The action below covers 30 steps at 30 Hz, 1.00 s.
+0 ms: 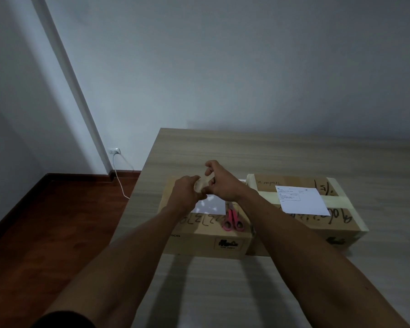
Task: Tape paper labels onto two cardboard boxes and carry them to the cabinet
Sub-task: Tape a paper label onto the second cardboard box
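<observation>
two cardboard boxes sat side by side near the desk's (294, 159) left edge, touching or nearly so. left box (206, 235) carried a white paper label (211, 205) on top, partly behind the hands, with pink-handled scissors (232, 221) lying just beside it toward the box's right edge. right box (317, 223) had its own paper label (303, 201) lying flat on top; we saw no tape across either sheet, though in the dim light clear tape would be hard to spot.

above the left box, our left hand (187, 190) gripped a pale tape roll (202, 185), fingers curled round it. our right hand (219, 185) pinched at the roll's edge, thumb and forefinger together, other fingers raised. we judged this as finding or peeling the tape's free end.

progress: early. labels placed, taping apparently not begun, carrying untouched. cabinet not in view.

hard to make out: the tape end, the label print, the left label's far corner.
</observation>
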Motion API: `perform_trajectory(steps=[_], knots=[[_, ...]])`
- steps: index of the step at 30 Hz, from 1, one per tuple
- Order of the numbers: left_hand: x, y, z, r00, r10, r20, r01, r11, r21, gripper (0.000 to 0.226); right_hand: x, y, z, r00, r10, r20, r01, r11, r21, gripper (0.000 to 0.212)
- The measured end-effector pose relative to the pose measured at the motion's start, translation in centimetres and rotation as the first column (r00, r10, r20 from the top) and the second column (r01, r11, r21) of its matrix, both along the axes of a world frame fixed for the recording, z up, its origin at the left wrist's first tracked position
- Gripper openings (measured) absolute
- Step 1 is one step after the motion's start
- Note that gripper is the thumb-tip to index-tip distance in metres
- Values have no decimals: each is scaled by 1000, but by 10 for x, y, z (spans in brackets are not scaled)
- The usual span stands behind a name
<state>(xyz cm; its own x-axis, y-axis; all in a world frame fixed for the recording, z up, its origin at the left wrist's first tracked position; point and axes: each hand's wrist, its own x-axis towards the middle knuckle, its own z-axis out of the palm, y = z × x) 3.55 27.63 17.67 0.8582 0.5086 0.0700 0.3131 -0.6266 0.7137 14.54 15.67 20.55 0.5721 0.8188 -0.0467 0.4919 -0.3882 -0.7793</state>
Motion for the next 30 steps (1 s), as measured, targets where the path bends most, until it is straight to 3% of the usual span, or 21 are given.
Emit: perform_trajectory(steps=[8,14,18,26,30], knots=[[0,0,-2,1000,-18,4,18,999,36,67,7,0,1,1000,26,12,-25,999,-24,71],[-1,-1,-5,999,-24,39,25,999,-21,66,14,-4,3,1000,-10,-16,11,999,52,33],[0,-3,-8,998,-42,53,44,998,-47,68,13,-6,2,998,-46,32,44,997,60,23],[0,-5,-9,993,-116,9,117,988,-103,78,7,-5,-5,988,-41,150,47,998,-34,28],[3,-4,-5,997,-52,-61,39,979,-200,74,4,-4,5,993,-62,97,58,997,45,31]])
